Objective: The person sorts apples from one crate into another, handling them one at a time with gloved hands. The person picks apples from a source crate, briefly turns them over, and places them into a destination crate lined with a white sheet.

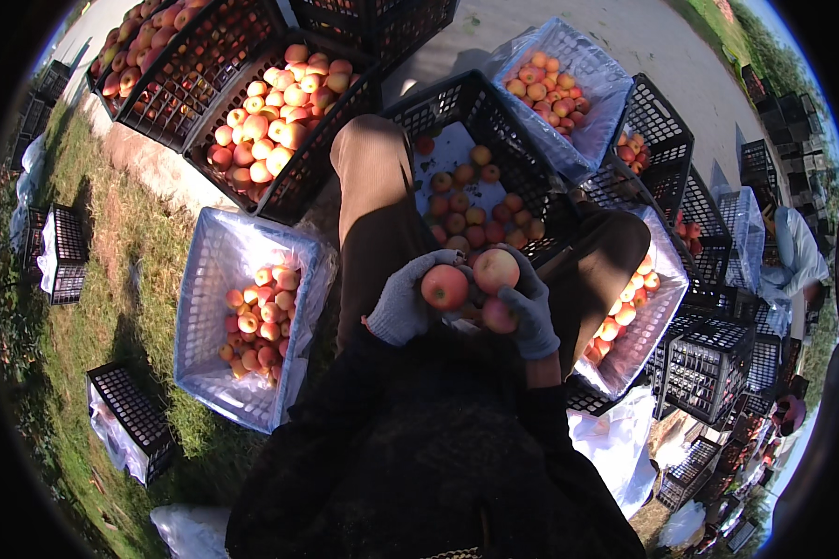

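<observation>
My left hand (pixel 407 297), in a grey knit glove, is closed around a red apple (pixel 445 287). My right hand (pixel 531 307), gloved too, grips a paler red-yellow apple (pixel 496 271) and a darker red apple (pixel 499 314) below it. Both hands are close together between my knees, over the near end of a black plastic crate (pixel 472 87). Loose apples (pixel 475 215) and bits of leaf lie on the light sheet at the bottom of this crate. What lies between the palms is partly hidden.
A plastic-lined crate (pixel 187 307) of apples stands at left, another (pixel 661 335) beside my right knee, a third (pixel 612 105) at upper right. A fuller black crate (pixel 314 171) is at upper left. Black crates (pixel 713 363) are stacked at right, near a person (pixel 793 255).
</observation>
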`<state>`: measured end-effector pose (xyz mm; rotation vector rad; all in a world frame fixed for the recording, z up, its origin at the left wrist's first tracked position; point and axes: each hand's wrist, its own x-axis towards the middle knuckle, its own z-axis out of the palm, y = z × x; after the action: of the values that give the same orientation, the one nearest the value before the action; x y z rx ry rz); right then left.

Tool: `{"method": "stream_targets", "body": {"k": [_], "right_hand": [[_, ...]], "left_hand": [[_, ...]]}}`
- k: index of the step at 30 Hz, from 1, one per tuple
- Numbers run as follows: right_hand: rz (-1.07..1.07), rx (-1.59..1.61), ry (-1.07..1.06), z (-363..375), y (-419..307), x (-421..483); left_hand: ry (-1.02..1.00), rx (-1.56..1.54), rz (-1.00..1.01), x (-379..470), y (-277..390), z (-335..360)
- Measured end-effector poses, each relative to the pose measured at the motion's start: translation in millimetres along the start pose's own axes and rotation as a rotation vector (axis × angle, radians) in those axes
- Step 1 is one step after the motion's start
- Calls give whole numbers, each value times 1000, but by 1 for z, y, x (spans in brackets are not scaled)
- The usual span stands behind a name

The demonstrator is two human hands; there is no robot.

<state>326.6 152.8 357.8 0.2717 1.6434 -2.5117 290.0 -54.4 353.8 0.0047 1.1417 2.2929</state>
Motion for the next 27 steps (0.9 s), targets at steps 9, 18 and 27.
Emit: {"method": "stream_targets", "body": {"k": [9, 18, 27], "right_hand": [[-236, -705, -23, 29, -26, -4], [36, 173, 41, 24, -37, 3], [-457, -621, 73, 33, -16, 20]], "left_hand": [[-193, 150, -52, 6, 15, 4], [-215, -470, -202, -1, 0, -17], [-177, -541, -136, 0, -7, -12]]}}
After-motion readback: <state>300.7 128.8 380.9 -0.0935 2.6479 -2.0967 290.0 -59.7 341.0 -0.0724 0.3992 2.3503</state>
